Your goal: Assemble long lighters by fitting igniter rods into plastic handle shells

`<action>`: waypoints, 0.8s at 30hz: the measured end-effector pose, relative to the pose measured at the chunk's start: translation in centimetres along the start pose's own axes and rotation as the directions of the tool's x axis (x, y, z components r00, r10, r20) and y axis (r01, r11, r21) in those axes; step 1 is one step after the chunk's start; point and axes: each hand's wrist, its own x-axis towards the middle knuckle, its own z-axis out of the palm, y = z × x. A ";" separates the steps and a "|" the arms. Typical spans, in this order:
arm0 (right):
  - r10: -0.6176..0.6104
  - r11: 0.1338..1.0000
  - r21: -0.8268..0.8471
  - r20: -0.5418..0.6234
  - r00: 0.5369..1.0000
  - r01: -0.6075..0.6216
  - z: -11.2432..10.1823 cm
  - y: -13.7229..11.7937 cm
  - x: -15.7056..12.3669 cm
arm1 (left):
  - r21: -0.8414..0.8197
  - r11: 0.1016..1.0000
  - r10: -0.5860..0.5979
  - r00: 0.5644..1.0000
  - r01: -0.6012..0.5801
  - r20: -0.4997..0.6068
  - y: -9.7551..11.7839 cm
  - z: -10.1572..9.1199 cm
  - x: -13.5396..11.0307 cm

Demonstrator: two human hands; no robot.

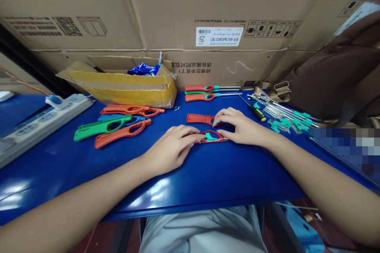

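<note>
A red lighter half-shell [202,140] with a teal trigger [211,136] and thin inner parts lies on the blue table in front of me. My left hand [178,145] grips its left end, the fingertips pressed together there. At the other end, the thumb of my right hand [237,125] touches the shell, with the fingers curled over it. Just beyond lies a second red half-shell [196,118], its right end partly hidden by my right fingertips. What exactly the fingertips pinch is covered.
Left are orange [118,136] and green lighter shells [102,127], and a power strip [44,120]. Behind stand an open taped box [124,83] and lighters with metal tubes [198,97]. Right lie a screwdriver [257,112], rods with teal parts [285,116] and a brown bag [335,67].
</note>
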 end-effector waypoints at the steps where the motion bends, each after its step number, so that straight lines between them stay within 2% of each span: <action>1: 0.008 1.000 -0.023 0.004 1.000 -0.008 0.0 0.1 0.0 | -0.002 1.000 -0.005 1.000 0.005 -0.001 0.0 0.0 0.0; 4: 0.019 0.998 -0.052 0.004 1.000 -0.019 0.0 0.3 0.0 | -0.005 0.999 -0.033 0.999 0.033 -0.013 0.2 -0.2 0.1; 10: 0.036 0.994 -0.104 -0.022 0.999 -0.038 0.0 0.7 -0.1 | 0.055 0.985 -0.159 0.985 0.163 -0.066 0.3 -0.6 0.1; 14: 0.025 0.990 -0.136 -0.046 0.999 -0.031 -0.1 0.7 0.0 | 0.047 0.982 -0.178 0.982 0.181 -0.060 0.3 -0.6 0.2; 18: 0.058 0.997 -0.035 -0.148 0.987 -0.064 -0.4 0.2 0.1 | 0.035 0.982 -0.183 0.978 0.188 -0.104 0.4 -0.7 0.3; 21: 0.174 0.983 0.107 -0.242 0.955 -0.152 -0.4 0.0 0.2 | 0.040 0.981 -0.176 0.962 0.188 -0.208 0.1 -0.8 0.3; 24: 0.294 0.910 0.360 -0.205 0.934 -0.207 -0.1 -0.1 0.4 | 0.079 0.983 -0.141 0.952 0.168 -0.271 -0.2 -0.7 0.1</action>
